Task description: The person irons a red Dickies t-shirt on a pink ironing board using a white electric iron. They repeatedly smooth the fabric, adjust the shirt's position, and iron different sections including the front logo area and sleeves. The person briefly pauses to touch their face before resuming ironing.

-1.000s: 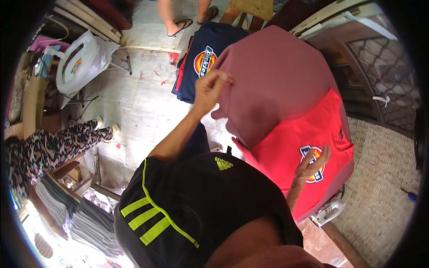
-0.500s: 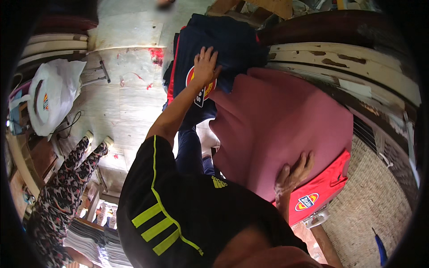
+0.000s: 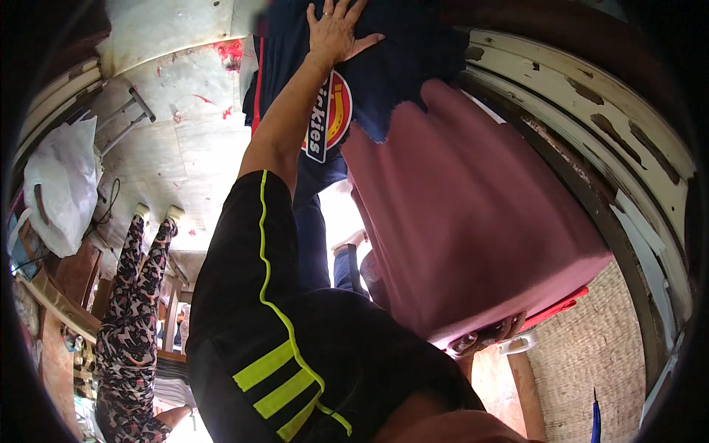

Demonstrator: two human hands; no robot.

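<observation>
Head view: left hand (image 3: 337, 31) touches navy cloth (image 3: 413, 55) bearing lettered badge (image 3: 339, 111).

A small garment workshop or shop, it cannot be told which: navy printed clothing (image 3: 413, 66) lies piled under the left grip (image 3: 336, 37), mauve cloth (image 3: 473, 214) between it and the right grip (image 3: 489, 334), part of a white iron (image 3: 521, 344) just beside the right grip, and stacked grey fabric (image 3: 172, 390) well apart, left of both grips.
</observation>
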